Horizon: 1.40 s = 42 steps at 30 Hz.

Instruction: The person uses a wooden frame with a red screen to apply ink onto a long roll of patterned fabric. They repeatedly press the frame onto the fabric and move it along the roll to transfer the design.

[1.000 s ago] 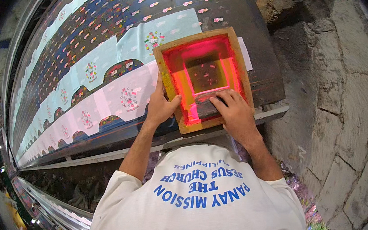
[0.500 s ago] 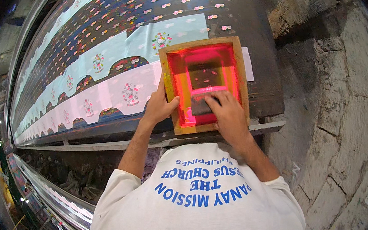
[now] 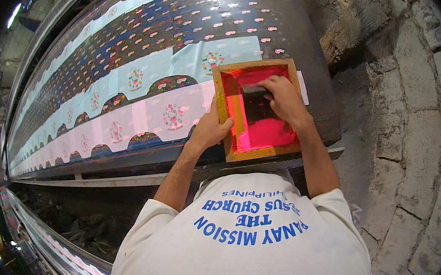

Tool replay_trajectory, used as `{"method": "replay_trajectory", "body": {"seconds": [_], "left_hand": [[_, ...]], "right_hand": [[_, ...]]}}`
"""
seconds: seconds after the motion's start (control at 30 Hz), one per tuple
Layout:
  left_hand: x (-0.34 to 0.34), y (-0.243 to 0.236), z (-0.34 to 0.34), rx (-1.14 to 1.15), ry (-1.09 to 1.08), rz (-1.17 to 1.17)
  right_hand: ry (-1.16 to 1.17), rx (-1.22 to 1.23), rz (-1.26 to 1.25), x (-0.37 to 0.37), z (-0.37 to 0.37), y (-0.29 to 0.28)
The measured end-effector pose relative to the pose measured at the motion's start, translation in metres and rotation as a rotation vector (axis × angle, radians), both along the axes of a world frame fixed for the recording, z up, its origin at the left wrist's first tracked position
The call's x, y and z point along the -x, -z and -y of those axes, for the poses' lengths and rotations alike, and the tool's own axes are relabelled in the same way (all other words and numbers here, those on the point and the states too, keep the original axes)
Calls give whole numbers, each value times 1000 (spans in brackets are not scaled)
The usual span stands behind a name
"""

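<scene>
My left hand [image 3: 211,127] grips the left side of a wooden screen frame [image 3: 253,155] coated inside with bright red-pink ink [image 3: 272,133]. My right hand [image 3: 284,100] is closed on a blurred squeegee [image 3: 252,88] in the upper part of the frame, over a dark middle area. The frame rests on a row of pink fabric pieces [image 3: 142,118] with small printed motifs. Just above lies a row of pale blue fabric pieces [image 3: 185,64], also printed.
The long dark printing table [image 3: 312,82] carries scattered small pink prints and another pale fabric strip at the far side. A metal rail [image 3: 92,180] runs along the near edge. Cracked concrete floor [image 3: 412,157] lies to the right; another long table shows at lower left.
My right hand has moved from the lower part of the frame up to its upper part with the squeegee. Pink ink now covers the frame's lower interior. The whole frame appears shifted rightward in view.
</scene>
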<state>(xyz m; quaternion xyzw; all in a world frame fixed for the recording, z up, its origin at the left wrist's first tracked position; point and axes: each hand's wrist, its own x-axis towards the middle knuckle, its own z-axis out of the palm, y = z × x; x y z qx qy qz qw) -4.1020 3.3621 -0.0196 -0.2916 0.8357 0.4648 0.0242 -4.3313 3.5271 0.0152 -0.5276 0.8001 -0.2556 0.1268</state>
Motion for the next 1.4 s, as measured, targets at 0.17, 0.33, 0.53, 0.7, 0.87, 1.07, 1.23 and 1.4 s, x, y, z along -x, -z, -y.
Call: {"method": "replay_trajectory", "body": {"seconds": [0.17,0.33,0.53,0.7,0.87,1.07,1.23,1.4], "left_hand": [[-1,8,-8,101,2,11],[0,7,-7,75,19,89],[0,10,-8,55,-26,104],[19,-22,-16,115,-28,101],[62,-49,-75,168,-171,6],[110,-77,-185,85,-448,79],[101,-94,-237,109,-772,189],[62,-105,-278,172,-1046,78]], "right_hand": [[66,-92,45,-72,-77,-14],[62,-141,86,-93,-96,-26],[364,32,-10,-70,-110,1],[230,177,381,-19,-122,22],[131,216,487,61,-140,-13],[-128,63,455,165,-166,-50],[-391,8,655,178,-142,-55],[-674,87,592,148,-108,-39]]}}
